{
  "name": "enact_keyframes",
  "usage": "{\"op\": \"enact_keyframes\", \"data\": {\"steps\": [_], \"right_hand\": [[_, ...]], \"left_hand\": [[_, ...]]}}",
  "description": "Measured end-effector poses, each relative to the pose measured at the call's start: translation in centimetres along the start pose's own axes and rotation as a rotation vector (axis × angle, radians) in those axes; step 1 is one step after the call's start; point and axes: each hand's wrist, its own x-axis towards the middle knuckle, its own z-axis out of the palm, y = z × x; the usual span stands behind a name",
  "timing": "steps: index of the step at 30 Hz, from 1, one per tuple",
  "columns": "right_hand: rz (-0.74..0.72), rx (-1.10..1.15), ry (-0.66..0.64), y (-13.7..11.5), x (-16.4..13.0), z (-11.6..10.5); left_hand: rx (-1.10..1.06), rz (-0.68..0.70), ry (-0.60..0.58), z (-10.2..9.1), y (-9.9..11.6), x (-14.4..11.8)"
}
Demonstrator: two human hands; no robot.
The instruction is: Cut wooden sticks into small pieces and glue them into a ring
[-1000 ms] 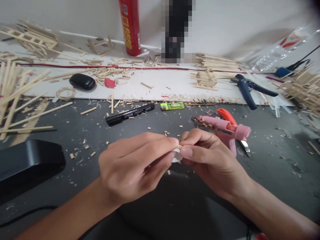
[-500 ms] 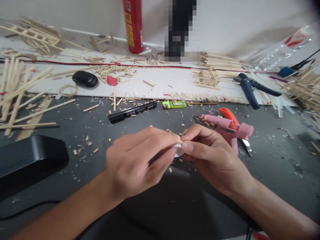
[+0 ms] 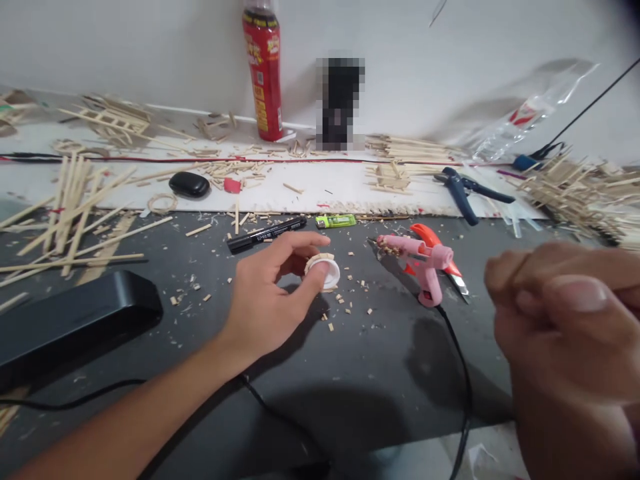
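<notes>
Mid-frame, left hand (image 3: 265,297) pinches white ring (image 3: 323,270), few wood bits glued, most bare; right hand (image 3: 565,320) clenched, blurred, contents unclear

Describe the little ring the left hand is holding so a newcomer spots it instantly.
Start at the pink glue gun on the dark mat. Just left of it, the left hand pinches a small white ring edged with wood bits, the only round white piece among loose wood scraps.

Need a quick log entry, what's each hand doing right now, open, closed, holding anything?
Left hand: closed on a small white ring, pinched between thumb and fingers.
Right hand: curled shut close to the camera; contents cannot be told.
</notes>
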Motion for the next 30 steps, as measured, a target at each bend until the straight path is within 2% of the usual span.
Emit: {"op": "enact_keyframes", "data": {"steps": [1, 2, 4, 6, 9, 12, 15, 19, 21, 26, 30], "right_hand": [[-0.144, -0.072, 0.127, 0.5, -0.4, -0.9], [-0.202, -0.141, 0.153, 1.3, -0.8, -1.8], [-0.036, -0.331, -0.003, 3.1, -1.9, -3.5], [0.117, -0.436, -0.017, 5.0, -2.7, -4.9], [0.224, -0.519, -0.094, 6.8, -3.0, -5.6], [0.268, -0.677, -0.242, 7.4, -1.8, -4.9], [0.300, -0.706, -0.380, 7.4, -0.1, -3.6], [0.234, -0.713, -0.475, 6.9, 1.4, -1.9], [0.186, -0.748, -0.479, 6.3, 1.4, -1.2], [0.126, -1.022, -0.333, 3.7, 0.0, 0.6], [0.038, -1.200, -0.341, 1.6, -0.3, 2.1]], "left_hand": [[-0.001, 0.003, -0.016, 0.0, 0.0, 0.1], [-0.001, 0.006, -0.033, 0.0, 0.0, 0.2], [0.002, 0.005, -0.055, 0.0, -0.2, 0.3], [0.010, -0.005, -0.077, 0.1, -0.5, 0.3], [0.031, -0.025, -0.104, 0.3, -0.8, 0.3], [0.044, -0.026, -0.133, 0.3, -0.9, 0.2], [0.069, -0.011, -0.166, 0.2, -0.8, 0.3], [0.111, 0.015, -0.192, 0.1, -0.6, 0.3], [0.126, 0.023, -0.191, 0.1, -0.5, 0.3], [0.159, 0.027, -0.166, 0.3, -0.5, 0.3], [0.165, 0.046, -0.146, 0.2, -0.5, 0.3]]}}
